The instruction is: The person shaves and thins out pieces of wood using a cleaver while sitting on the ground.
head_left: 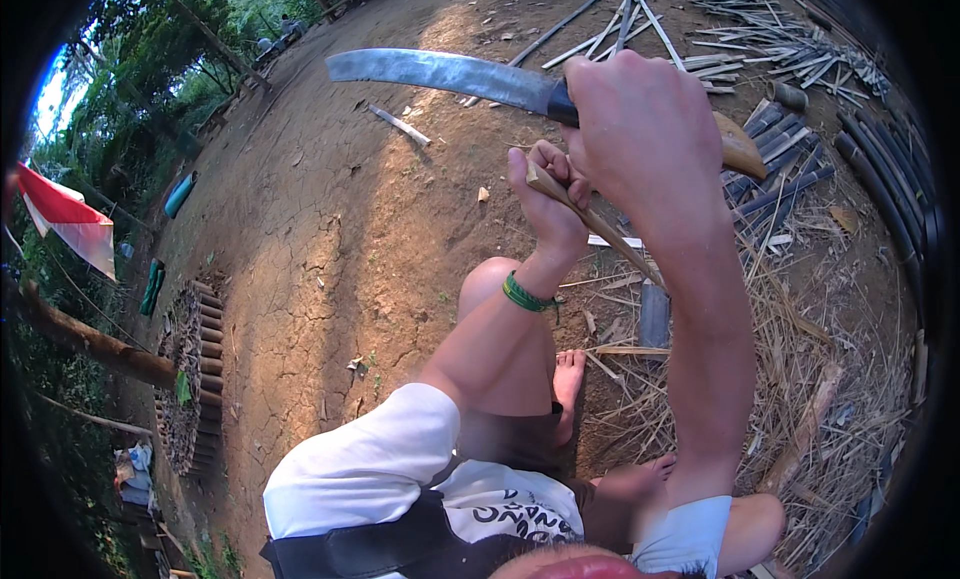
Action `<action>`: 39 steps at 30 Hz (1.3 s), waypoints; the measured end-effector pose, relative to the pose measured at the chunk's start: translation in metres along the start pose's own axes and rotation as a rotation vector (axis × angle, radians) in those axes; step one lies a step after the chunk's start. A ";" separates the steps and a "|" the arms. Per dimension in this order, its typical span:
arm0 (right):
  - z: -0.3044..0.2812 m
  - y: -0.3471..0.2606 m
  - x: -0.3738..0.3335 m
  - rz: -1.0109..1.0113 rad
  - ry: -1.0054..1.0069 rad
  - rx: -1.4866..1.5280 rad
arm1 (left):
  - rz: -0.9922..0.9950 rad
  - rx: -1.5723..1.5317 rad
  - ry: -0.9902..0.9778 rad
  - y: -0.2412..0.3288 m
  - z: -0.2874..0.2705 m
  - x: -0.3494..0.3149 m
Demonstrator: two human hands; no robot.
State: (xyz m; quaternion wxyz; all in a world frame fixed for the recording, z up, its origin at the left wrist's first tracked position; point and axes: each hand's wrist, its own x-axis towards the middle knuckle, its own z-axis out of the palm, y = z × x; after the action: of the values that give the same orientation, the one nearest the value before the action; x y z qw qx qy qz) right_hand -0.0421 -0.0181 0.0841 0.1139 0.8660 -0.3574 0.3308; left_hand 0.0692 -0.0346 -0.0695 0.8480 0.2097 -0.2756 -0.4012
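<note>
My right hand [645, 129] is closed round the wooden handle [740, 149] of a machete [440, 74]. Its broad, slightly curved blade is raised and points to the far left. Just below it, my left hand [552, 204] grips a thin bamboo stick [612, 234], whose upper end pokes out between thumb and fingers. From there the stick slants down to the right, its lower end near a short dark bamboo tube [654, 314] on the ground. The blade is apart from the stick. My bare foot [568, 389] rests left of the tube.
Bamboo shavings [770, 379] litter the ground at right. Dark bamboo pieces [775, 139], long poles [885, 189] and a heap of split strips [790, 44] lie beyond. A round bamboo-edged structure [195, 379] and a red-and-white flag [70, 219] are at left.
</note>
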 end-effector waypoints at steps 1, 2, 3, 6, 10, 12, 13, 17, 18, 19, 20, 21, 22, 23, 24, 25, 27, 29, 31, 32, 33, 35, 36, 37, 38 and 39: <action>0.000 0.001 -0.002 0.010 -0.007 0.011 | -0.006 0.004 0.003 0.001 0.004 0.001; 0.001 0.004 -0.006 0.064 -0.015 0.033 | -0.018 0.010 0.008 0.001 0.007 -0.001; 0.003 0.010 -0.014 0.112 -0.023 0.060 | -0.024 0.041 -0.007 0.005 0.008 -0.004; 0.018 0.023 -0.040 0.279 -0.089 0.110 | 0.004 0.078 -0.077 0.011 -0.003 -0.007; 0.037 0.042 -0.090 0.584 -0.179 0.157 | 0.022 0.075 -0.128 0.007 -0.003 -0.005; 0.055 0.051 -0.122 0.732 -0.207 0.236 | 0.015 0.064 -0.132 0.005 0.001 -0.005; 0.067 0.051 -0.140 0.787 -0.191 0.275 | 0.014 0.062 -0.133 0.005 0.002 -0.005; 0.121 0.042 -0.214 1.097 -0.141 0.456 | 0.005 0.067 -0.149 0.005 0.003 -0.008; 0.133 0.042 -0.234 1.135 -0.132 0.445 | 0.025 0.075 -0.163 0.002 0.004 -0.009; 0.145 0.043 -0.254 1.173 -0.124 0.437 | 0.033 0.077 -0.168 0.002 0.006 -0.010; 0.156 0.044 -0.272 1.213 -0.116 0.428 | 0.040 0.079 -0.173 0.003 0.009 -0.011; 0.168 0.042 -0.289 1.263 -0.137 0.397 | 0.047 0.085 -0.177 0.004 0.009 -0.012; 0.179 0.042 -0.305 1.315 -0.154 0.358 | 0.043 0.084 -0.175 0.004 0.008 -0.012; 0.190 0.044 -0.322 1.367 -0.170 0.317 | 0.039 0.080 -0.174 0.005 0.006 -0.012; 0.204 0.047 -0.340 1.404 -0.180 0.292 | 0.037 0.079 -0.175 0.005 0.005 -0.012; 0.207 0.045 -0.350 1.440 -0.194 0.305 | 0.038 0.088 -0.168 0.005 0.003 -0.011; 0.212 0.043 -0.367 1.508 -0.222 0.334 | 0.044 0.106 -0.156 0.005 0.002 -0.010; 0.217 0.040 -0.381 1.555 -0.218 0.276 | 0.049 0.116 -0.157 0.006 0.003 -0.010; 0.218 0.036 -0.391 1.596 -0.235 0.246 | 0.046 0.120 -0.152 0.006 0.004 -0.010; 0.220 0.035 -0.396 1.613 -0.252 0.248 | 0.042 0.119 -0.149 0.006 0.004 -0.010; 0.221 0.035 -0.401 1.631 -0.267 0.247 | 0.038 0.116 -0.147 0.005 0.004 -0.010; 0.227 0.031 -0.415 1.601 -0.250 0.203 | 0.044 0.119 -0.159 0.005 0.004 -0.010; 0.231 0.030 -0.420 1.587 -0.241 0.180 | 0.047 0.120 -0.165 0.005 0.005 -0.010; 0.235 0.031 -0.424 1.600 -0.249 0.164 | 0.045 0.126 -0.168 0.006 0.005 -0.011; 0.240 0.032 -0.428 1.613 -0.257 0.148 | 0.044 0.133 -0.171 0.006 0.007 -0.011; 0.244 0.031 -0.431 1.626 -0.267 0.133 | 0.042 0.141 -0.173 0.007 0.007 -0.012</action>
State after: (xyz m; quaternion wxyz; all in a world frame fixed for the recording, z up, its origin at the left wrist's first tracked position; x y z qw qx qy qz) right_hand -0.1704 0.0880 -0.3838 -0.2560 0.3739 -0.8627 0.2246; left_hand 0.0628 -0.0218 -0.0634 0.8124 0.2278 -0.3794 -0.3796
